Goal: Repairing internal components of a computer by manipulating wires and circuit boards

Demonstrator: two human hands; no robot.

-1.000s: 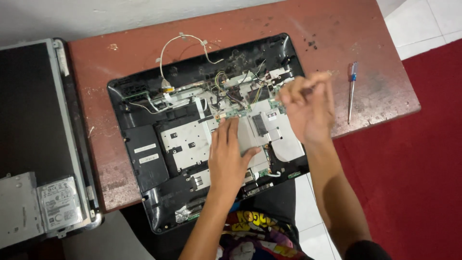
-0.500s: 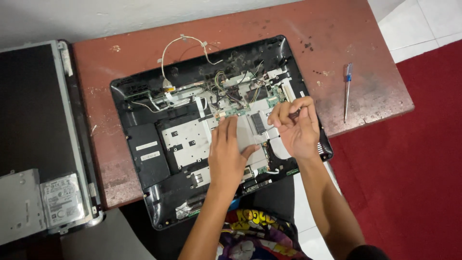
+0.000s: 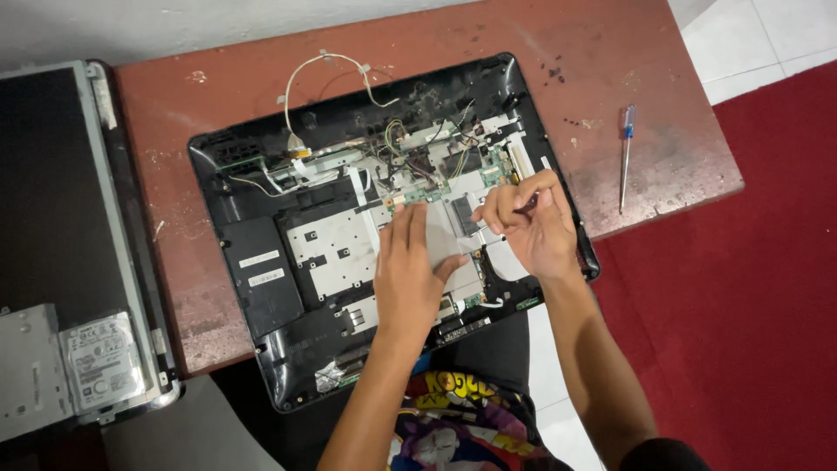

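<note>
An opened black laptop base (image 3: 253, 262) lies on a red-brown table (image 3: 610, 70), with its metal plate (image 3: 336, 253), green circuit board and loose wires (image 3: 427, 166) exposed. My left hand (image 3: 410, 270) rests flat, fingers together, on the silver plate in the middle of the base and holds nothing. My right hand (image 3: 536, 228) hovers low over the base's right side. Its fingers are curled and pinched on a small dark thing that is mostly hidden in the grip. The two hands are nearly touching.
A blue-handled screwdriver (image 3: 626, 157) lies on the table to the right of the base. A detached screen panel (image 3: 52, 192) and a hard drive (image 3: 100, 362) sit at the left. A white cable loop (image 3: 327, 61) sticks out behind the base. Red carpet (image 3: 767, 305) lies to the right.
My right hand has come down from above the base's right edge and moved left, close to the left hand. The left hand has stayed on the plate.
</note>
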